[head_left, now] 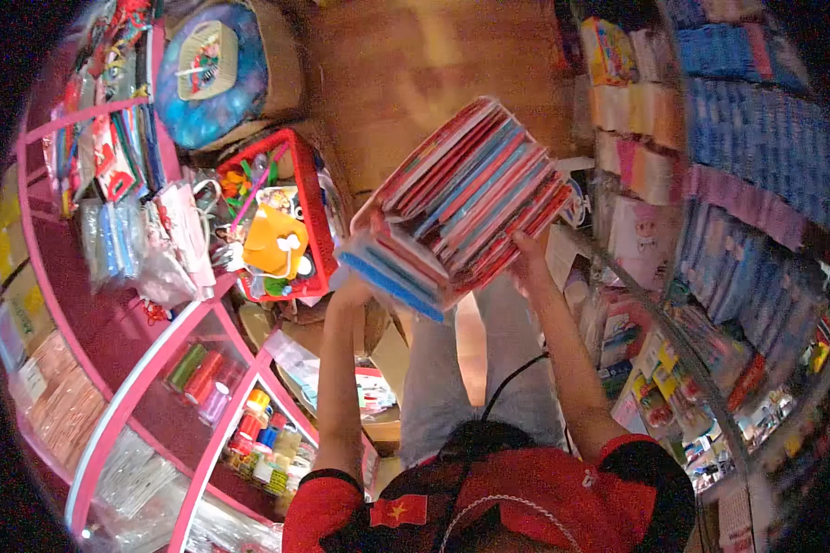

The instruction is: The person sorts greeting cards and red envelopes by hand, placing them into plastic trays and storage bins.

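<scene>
Both hands carry a pink-rimmed box out in front of my body, tilted over the floor. Thin flat items, mostly red with some blue and white, stand packed on edge inside it; blur hides what they are. My left hand grips the near left corner, beside a blue-edged piece, its fingers partly hidden underneath. On the right side, my right hand is closed on the box's edge, with the thumb up against the contents.
A red basket of colourful small goods stands to the left. Behind it, a white basket rests on a round blue seat. Pink shelves line the left; racks of packaged goods line the right. Wooden floor lies ahead.
</scene>
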